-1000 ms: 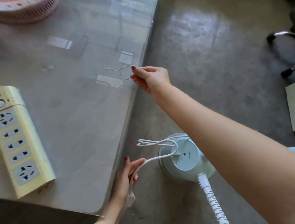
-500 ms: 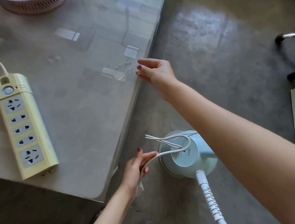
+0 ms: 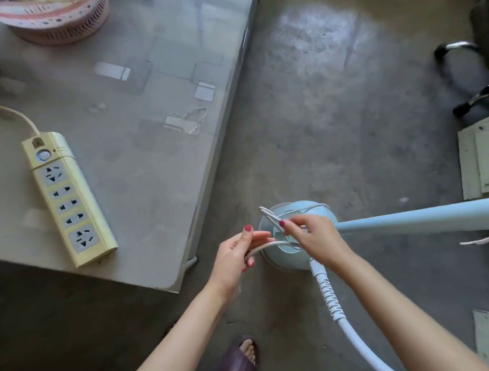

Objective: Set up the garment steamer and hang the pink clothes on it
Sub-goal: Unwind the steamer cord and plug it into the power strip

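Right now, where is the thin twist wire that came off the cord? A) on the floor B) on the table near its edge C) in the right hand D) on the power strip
B: the twist wire lies loose on the table near its edge, away from both hands.

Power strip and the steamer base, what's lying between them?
In the head view, only bare table top, its edge, and the left hand holding the white cord lie between the power strip and steamer base.

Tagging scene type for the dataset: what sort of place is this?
Probably a home or small workroom: bare grey concrete floor, a glass-topped table carrying a yellow power strip, and a pale blue garment steamer base standing beside it.
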